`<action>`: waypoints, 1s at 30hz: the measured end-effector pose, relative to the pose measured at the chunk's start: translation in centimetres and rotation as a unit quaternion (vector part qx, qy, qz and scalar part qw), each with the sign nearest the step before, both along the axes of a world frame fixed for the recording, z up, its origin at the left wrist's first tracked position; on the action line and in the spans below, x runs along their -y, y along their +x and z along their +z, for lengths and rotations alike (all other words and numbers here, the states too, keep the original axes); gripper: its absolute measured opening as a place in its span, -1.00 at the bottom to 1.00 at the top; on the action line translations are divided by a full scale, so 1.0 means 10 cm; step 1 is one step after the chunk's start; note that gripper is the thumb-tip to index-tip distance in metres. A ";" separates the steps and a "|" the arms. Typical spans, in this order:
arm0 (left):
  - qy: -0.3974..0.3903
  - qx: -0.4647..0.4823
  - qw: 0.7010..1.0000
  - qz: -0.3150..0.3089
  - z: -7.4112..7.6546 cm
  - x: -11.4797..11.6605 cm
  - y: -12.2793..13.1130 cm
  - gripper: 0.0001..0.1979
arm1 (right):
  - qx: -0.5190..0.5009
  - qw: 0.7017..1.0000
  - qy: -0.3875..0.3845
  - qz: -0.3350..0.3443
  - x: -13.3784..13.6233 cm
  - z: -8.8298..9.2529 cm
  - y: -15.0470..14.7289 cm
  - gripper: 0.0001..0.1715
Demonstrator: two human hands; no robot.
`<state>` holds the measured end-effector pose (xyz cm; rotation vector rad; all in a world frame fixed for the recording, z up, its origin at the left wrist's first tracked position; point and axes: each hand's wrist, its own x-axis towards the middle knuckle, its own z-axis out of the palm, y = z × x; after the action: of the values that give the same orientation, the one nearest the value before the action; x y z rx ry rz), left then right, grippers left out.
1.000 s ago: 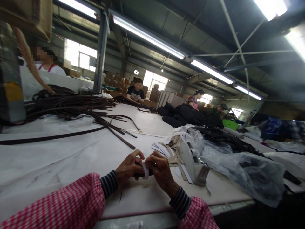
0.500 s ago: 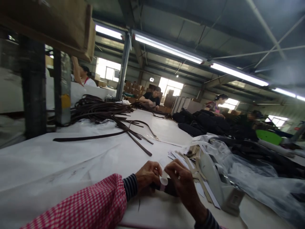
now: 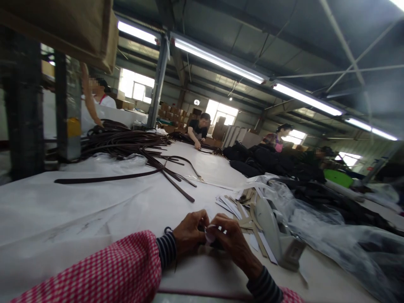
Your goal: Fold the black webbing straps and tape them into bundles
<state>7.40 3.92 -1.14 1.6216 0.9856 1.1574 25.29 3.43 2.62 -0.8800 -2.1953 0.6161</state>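
Observation:
Near the front of the white table, my left hand (image 3: 190, 230) is closed, its thumb and fingers gripping a dark strap (image 3: 217, 244). A small whitish, tape-like piece (image 3: 210, 234) wraps or lies over the strap between my hands. My right hand (image 3: 232, 240) pinches this whitish piece from the other side, fingertips almost meeting those of the left. Most of the strap is hidden by the hands. A dark curled end (image 3: 168, 230) shows just behind my left wrist.
A grey tape-dispenser-like device (image 3: 268, 227) stands right of my hands, beside loose beige and white strips (image 3: 252, 210). Dark brown straps (image 3: 126, 143) are heaped at the far left. Clear plastic sheeting (image 3: 322, 219) and black bundles (image 3: 255, 158) lie right. Several co-workers are beyond.
My hands have drawn closer together, and the whitish piece is now more covered by my right fingers. The view has shifted slightly. A co-worker across the table has reached an arm down to the tabletop.

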 end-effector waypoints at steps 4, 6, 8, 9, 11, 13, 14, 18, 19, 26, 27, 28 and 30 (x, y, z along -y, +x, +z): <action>0.096 -0.108 0.989 -0.016 0.05 0.01 -0.07 -0.65 | 0.041 0.994 0.096 0.014 -0.04 -0.01 -0.10 -0.77; 0.135 -0.162 0.977 -0.012 0.05 0.00 -0.10 -0.63 | 0.009 0.998 0.066 0.005 -0.09 -0.05 -0.11 -0.75; 0.140 -0.184 0.973 -0.008 0.03 -0.01 -0.10 -0.58 | -0.053 0.999 0.000 -0.011 -0.14 -0.10 -0.10 -0.73; 0.140 -0.190 0.972 -0.005 0.02 -0.01 -0.10 -0.56 | -0.083 0.996 -0.036 -0.019 -0.16 -0.12 -0.09 -0.72; 0.138 -0.193 0.971 0.000 0.01 -0.02 -0.08 -0.54 | -0.128 0.987 -0.093 -0.025 -0.18 -0.15 -0.08 -0.72; 0.134 -0.192 0.972 0.003 0.01 -0.02 -0.07 -0.55 | -0.150 0.981 -0.120 -0.026 -0.18 -0.17 -0.08 -0.72; 0.131 -0.189 0.973 0.003 0.02 -0.01 -0.07 -0.56 | -0.157 0.979 -0.124 -0.027 -0.17 -0.17 -0.08 -0.72; 0.118 -0.162 0.980 0.017 0.05 0.02 -0.06 -0.58 | -0.183 0.973 -0.141 -0.029 -0.20 -0.17 -0.06 -0.70; 0.123 -0.166 0.978 0.023 0.05 0.03 -0.05 -0.60 | -0.185 0.971 -0.152 -0.023 -0.22 -0.17 -0.05 -0.69; 0.143 -0.185 0.972 0.031 0.07 0.09 -0.04 -0.82 | -0.175 0.964 -0.200 0.009 -0.31 -0.07 -0.04 -0.54; 0.140 -0.179 0.973 0.033 0.08 0.09 -0.05 -0.82 | -0.180 0.963 -0.203 0.012 -0.30 -0.06 -0.05 -0.54; 0.139 -0.179 0.973 0.035 0.07 0.08 -0.05 -0.82 | -0.183 0.961 -0.206 0.013 -0.29 -0.05 -0.06 -0.55; 0.136 -0.187 0.972 0.034 0.07 0.06 -0.06 -0.85 | -0.189 0.959 -0.209 0.008 -0.26 -0.03 -0.08 -0.59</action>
<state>6.82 3.29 -0.42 2.0947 1.1640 1.0899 24.53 6.02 2.27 -0.8659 -1.7551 1.1825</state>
